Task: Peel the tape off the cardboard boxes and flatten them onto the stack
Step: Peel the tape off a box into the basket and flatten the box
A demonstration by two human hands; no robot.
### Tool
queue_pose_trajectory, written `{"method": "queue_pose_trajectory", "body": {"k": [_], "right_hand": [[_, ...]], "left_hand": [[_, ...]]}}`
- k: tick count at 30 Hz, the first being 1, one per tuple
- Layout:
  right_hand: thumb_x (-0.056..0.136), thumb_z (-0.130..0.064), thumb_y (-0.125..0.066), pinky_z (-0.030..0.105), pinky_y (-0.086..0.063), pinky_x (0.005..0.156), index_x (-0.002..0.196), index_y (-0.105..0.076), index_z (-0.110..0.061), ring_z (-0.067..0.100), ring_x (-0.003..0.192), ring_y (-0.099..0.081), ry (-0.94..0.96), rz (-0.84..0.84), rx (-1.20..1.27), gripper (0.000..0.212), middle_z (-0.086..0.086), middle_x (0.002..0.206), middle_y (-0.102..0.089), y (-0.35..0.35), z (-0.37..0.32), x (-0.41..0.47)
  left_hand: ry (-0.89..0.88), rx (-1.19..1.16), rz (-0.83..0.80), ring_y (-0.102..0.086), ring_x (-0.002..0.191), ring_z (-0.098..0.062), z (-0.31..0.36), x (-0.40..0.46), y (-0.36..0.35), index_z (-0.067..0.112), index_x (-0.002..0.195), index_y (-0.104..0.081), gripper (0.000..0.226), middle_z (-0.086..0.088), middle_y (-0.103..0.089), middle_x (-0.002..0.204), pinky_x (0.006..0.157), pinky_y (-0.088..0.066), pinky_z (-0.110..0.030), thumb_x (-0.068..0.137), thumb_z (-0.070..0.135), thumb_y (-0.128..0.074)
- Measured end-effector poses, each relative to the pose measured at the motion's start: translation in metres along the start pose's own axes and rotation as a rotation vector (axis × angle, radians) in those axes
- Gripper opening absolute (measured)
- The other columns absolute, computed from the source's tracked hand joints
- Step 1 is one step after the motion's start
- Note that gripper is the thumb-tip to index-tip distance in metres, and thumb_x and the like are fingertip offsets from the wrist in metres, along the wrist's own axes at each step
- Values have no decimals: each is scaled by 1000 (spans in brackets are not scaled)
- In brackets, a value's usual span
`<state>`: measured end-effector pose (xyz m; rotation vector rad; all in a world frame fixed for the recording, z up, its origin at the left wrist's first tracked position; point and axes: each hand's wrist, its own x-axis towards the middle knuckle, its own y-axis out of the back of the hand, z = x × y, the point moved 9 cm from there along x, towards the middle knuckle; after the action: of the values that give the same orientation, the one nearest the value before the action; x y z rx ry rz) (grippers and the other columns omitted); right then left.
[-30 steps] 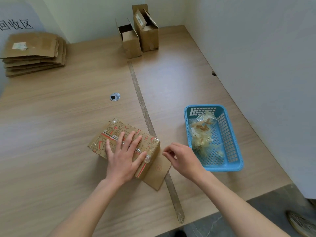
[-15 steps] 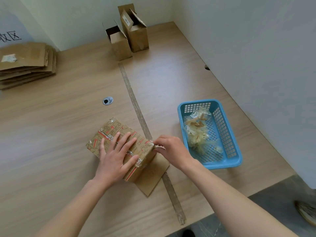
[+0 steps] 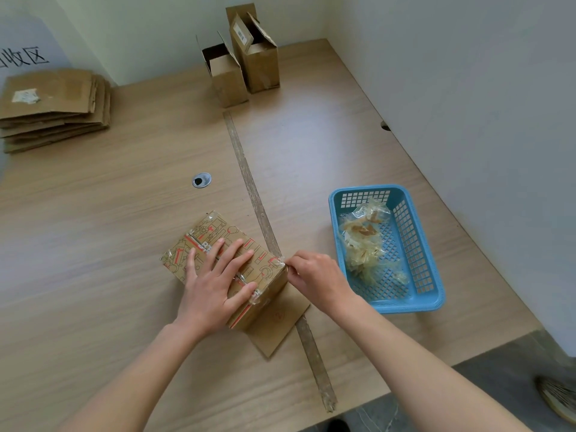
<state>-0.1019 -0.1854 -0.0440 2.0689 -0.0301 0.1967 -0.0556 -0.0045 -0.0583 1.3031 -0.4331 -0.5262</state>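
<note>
Printed cardboard box (image 3: 218,254) lies near the front of the wooden table (image 3: 93,229), one flap (image 3: 277,322) spread flat beside it. My left hand (image 3: 215,285) presses on its top with straight fingers. My right hand (image 3: 314,275) pinches clear tape (image 3: 279,260) at its right corner. Right of that sits a blue basket (image 3: 414,294); the flattened stack (image 3: 53,107) lies far left.

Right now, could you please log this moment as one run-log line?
left hand: presses printed box flat | right hand: pinches tape at box corner | blue basket: holds peeled tape
</note>
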Motion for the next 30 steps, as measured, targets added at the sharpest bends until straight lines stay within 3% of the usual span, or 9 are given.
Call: {"method": "queue_pose_trajectory", "body": {"k": [5,8,15,19,23,30], "right_hand": [[95,-27,-63,38,-55,76,116,-75,-15,19,90,-68,-25,-41,132,27,-1,105,-73,0,5,-1],[93,-31,-65,38,-55,72,112,-76,-16,20,85,-67,-49,-18,103,27,-1,99,-73,0,6,-2],[88,-13,-67,42,-56,63,91,-78,-9,22,69,-67,-83,70,115,12,2,83,-74,1,8,1],[91,-19,-67,37,-56,72,100,-79,-13,19,80,-69,-63,9,167,17,-1,94,-75,1,12,3],[89,-34,-69,33,-56,72,107,-78,-16,16,82,-68,-23,-17,174,26,-2,97,-74,3,7,-2],[92,-19,-63,43,-53,64,89,-76,-6,23,67,-62,-27,-15,131,19,3,81,-71,1,9,2]], "left_hand": [[5,13,-12,-4,156,-11,-1,1,-1,47,153,-32,63,23,-16,165,122,4,-62,95,72,-26],[6,18,-12,-5,156,-13,0,2,-2,46,153,-33,63,21,-17,166,122,4,-63,95,72,-26],[1,24,-6,-7,156,-13,0,1,-3,46,152,-35,62,21,-19,165,122,2,-63,95,71,-29],[-2,15,1,-7,156,-12,-1,3,-4,47,151,-34,62,22,-20,165,122,2,-63,95,71,-29],[-6,15,11,-8,156,-13,-1,4,-3,46,152,-35,62,20,-21,165,122,0,-64,95,71,-29],[-5,14,11,-9,156,-14,1,2,-4,45,151,-36,61,20,-21,165,121,-1,-65,95,69,-31]]}}
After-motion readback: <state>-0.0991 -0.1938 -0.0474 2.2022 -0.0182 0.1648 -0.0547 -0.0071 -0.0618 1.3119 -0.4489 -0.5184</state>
